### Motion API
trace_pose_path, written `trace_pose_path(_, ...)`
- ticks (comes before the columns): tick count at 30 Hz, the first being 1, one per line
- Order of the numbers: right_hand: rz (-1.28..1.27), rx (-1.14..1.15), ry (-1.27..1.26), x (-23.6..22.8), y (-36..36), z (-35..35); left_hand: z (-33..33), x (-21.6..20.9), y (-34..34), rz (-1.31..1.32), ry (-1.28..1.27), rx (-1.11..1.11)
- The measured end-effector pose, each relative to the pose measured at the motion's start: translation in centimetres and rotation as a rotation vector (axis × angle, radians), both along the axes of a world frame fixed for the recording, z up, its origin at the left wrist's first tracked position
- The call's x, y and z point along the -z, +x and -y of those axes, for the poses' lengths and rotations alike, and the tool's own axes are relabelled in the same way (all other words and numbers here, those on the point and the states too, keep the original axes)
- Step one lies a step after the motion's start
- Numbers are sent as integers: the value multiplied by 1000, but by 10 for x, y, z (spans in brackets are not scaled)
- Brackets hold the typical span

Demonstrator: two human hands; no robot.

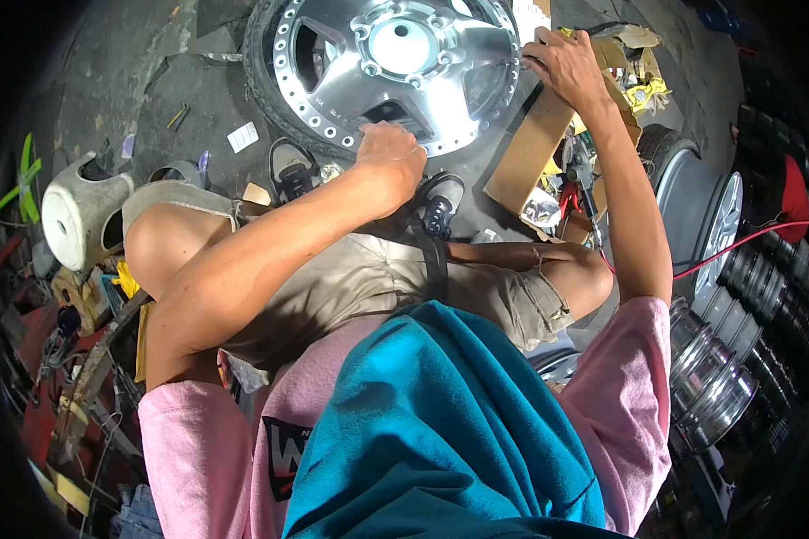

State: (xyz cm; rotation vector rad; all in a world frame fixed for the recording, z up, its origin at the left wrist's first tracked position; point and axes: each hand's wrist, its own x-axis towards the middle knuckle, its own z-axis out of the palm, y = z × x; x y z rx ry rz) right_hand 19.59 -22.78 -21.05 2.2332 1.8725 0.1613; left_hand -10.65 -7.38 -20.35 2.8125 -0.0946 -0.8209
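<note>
A polished silver wheel rim (458,63) with a ring of small holes along its edge lies at the far middle, with a black tire (262,63) around its left side. At the rim's near edge is my left hand (391,163), its fingers curled; whatever they hold is hidden. My right hand (566,70) is by the rim's right edge, above the far end of a cardboard box. Its fingers are bent with the tips close together, and anything between them is too small to make out.
To the right, the cardboard box (532,148) holds tools, among them a grey air tool (582,171). More rims (715,377) stand behind, and a red hose (746,238) runs there. At left are a white plastic stool (67,211) and scattered parts. A paper slip (243,136) lies on the floor.
</note>
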Motion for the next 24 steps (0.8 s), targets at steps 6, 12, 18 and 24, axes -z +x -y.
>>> trace_pose_path(6, -52, 88, -55, 7, 4, 6, 3, 2, 1, -19, 50, 31)
trace_pose_path(12, -31, 12, 42, 8, 8, 1, 7, 6, -2, 7, 86, 15)
trace_pose_path(18, -173, 154, -66, 9, 6, 11, 7, 6, 0, -21, 101, 24)
trace_pose_path(24, -218, 127, 55, 4, -1, 33, 7, 6, 2, -62, 116, 50)
